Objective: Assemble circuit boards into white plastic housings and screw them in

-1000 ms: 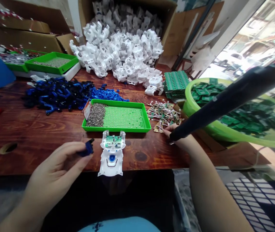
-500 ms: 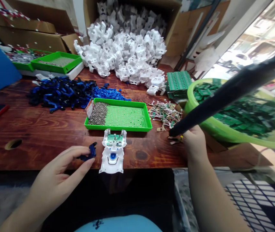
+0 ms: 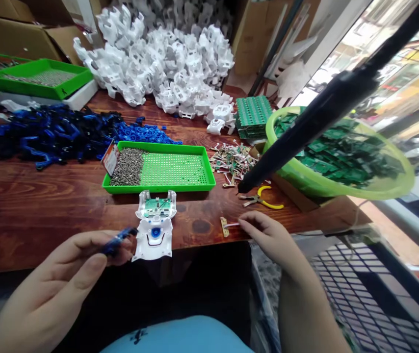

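Observation:
Between thumb and fingers, my left hand (image 3: 73,269) holds a dark blue plastic part (image 3: 118,241) at the table's front edge. My right hand (image 3: 270,238) pinches the pale wire of a small circuit board (image 3: 224,227), just above the wood. Between the hands lies a white plastic shell half (image 3: 153,249) with a blue round piece in it. Touching its far end is another white shell half (image 3: 142,205), which has a green circuit board (image 3: 157,206) inside. Yellow-handled pliers (image 3: 264,198) lie beyond my right hand.
A black rod-shaped tool (image 3: 305,117) slants down over the right side. Behind the shells sits a green tray (image 3: 172,188) with screws. Around it are piles of blue parts (image 3: 58,130), white shells (image 3: 172,63) and small wired boards (image 3: 235,159). A yellow-green basket (image 3: 342,189) holds green boards.
My right hand has come away from beside the black tool's tip, toward me, and now holds a small wired board. My left hand has turned the blue part. The view has shifted right.

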`<state>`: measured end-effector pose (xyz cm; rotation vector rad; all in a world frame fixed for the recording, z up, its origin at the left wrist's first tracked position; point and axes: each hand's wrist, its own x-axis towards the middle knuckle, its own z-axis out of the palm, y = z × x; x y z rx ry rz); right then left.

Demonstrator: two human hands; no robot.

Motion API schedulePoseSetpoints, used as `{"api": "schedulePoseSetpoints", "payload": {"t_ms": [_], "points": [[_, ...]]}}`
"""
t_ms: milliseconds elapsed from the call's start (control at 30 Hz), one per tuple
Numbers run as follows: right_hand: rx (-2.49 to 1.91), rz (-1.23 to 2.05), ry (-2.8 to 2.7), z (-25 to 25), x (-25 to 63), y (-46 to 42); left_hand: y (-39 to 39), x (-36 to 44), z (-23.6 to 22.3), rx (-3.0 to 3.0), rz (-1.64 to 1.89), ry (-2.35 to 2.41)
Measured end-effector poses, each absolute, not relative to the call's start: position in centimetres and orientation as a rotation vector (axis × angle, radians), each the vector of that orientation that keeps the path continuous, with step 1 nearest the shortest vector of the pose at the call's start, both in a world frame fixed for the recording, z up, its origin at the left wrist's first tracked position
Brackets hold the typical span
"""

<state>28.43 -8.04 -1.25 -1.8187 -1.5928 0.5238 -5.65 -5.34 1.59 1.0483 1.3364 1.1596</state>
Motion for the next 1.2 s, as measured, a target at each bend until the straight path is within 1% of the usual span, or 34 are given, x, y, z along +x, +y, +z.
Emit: {"api": "schedulePoseSetpoints", "payload": {"t_ms": [200,367,500,600,767,833,900,1000,1200], "points": [[-1.751,0.081,-1.635,-2.1,25.8,-8.1,-5.6,-5.2,2.8,0.558,1.036,1.177],[-1.640,-0.039,-1.838,-2.5,23.3,-10.2,-6.2,-5.7,2.9,0.395,0.840,1.107],[-1.652,-0.108,-1.878,-3.4,22.7,-10.3,-7.1,-6.0,1.6,0.457,0.695,0.880],[-1.623,-0.108,-1.888,-3.6,22.9,-10.3,-7.5,-6.5,0.1,0.790,0.620,0.796],[-1.456,-0.022,-1.842,-2.2,22.3,-11.6,-7.9,-7.0,-0.7,1.496,0.603,0.786],[-1.330,0.130,-1.852,-1.1,21.4,-12.2,-8.1,-6.9,-0.1,1.719,0.650,0.722],[-1.168,0.362,-1.895,0.1,20.2,-12.6,-8.2,-6.7,0.7,1.894,0.687,0.646],[-0.974,0.619,-1.926,1.1,18.5,-12.6,-8.5,-6.3,1.9,1.968,0.691,0.581],[-0.901,0.781,-1.872,0.8,16.8,-11.9,-8.6,-6.3,1.6,1.841,0.740,0.722]]}}
